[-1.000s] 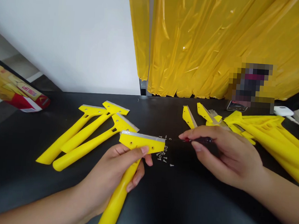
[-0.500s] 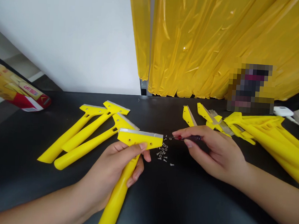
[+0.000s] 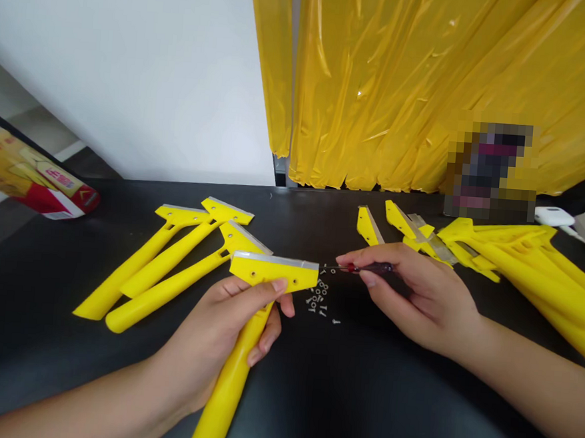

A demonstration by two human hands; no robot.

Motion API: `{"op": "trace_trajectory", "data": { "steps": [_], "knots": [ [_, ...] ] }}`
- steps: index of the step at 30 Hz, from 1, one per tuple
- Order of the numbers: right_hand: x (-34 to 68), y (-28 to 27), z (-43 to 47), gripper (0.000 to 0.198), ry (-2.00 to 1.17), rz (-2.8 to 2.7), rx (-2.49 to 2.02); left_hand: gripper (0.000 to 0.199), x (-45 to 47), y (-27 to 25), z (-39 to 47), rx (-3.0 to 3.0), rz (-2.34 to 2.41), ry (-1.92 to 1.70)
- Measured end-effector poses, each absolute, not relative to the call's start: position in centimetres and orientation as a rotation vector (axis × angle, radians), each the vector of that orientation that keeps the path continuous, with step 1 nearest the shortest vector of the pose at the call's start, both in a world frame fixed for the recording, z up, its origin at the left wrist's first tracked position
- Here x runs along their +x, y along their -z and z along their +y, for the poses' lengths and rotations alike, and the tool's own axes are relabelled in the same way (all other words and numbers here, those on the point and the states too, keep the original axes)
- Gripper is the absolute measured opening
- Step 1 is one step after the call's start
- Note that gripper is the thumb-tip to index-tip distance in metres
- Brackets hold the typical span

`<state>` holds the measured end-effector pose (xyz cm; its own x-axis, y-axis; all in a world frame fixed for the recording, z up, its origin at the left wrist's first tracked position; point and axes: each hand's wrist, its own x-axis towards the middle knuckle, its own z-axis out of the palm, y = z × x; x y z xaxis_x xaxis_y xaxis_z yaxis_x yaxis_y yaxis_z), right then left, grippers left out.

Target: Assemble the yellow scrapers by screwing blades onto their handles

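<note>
My left hand is closed around the neck of a yellow scraper, its thumb lying on the head. A metal blade runs along the head's far edge, and two small holes show in its face. Between the thumb and fingers of my right hand is a small screwdriver with a dark red handle. Its thin shaft points left, toward the right end of the scraper head; whether the tip touches it I cannot tell. Several small screws and nuts lie loose on the black table between the hands.
Three yellow scrapers with blades lie at left, partly overlapping. At right are yellow head plates, loose blades and a pile of yellow handles. A printed bag lies at far left. Yellow plastic sheeting hangs behind the table.
Almost nothing differs. My right hand has shifted very slightly with the screwdriver; the left hand and scraper stay in place.
</note>
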<state>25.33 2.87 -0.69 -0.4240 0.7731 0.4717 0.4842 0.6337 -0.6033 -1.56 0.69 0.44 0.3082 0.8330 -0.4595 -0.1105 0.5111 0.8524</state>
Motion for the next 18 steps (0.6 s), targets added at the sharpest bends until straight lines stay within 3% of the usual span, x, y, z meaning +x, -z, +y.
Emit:
{"op": "trace_trajectory", "data": {
  "steps": [18],
  "knots": [
    [26.2,-0.2,1.5,0.034,-0.549,-1.951,-1.002,0.035,-1.5,-0.3,0.6,0.803,1.08,-0.748]
  ]
}}
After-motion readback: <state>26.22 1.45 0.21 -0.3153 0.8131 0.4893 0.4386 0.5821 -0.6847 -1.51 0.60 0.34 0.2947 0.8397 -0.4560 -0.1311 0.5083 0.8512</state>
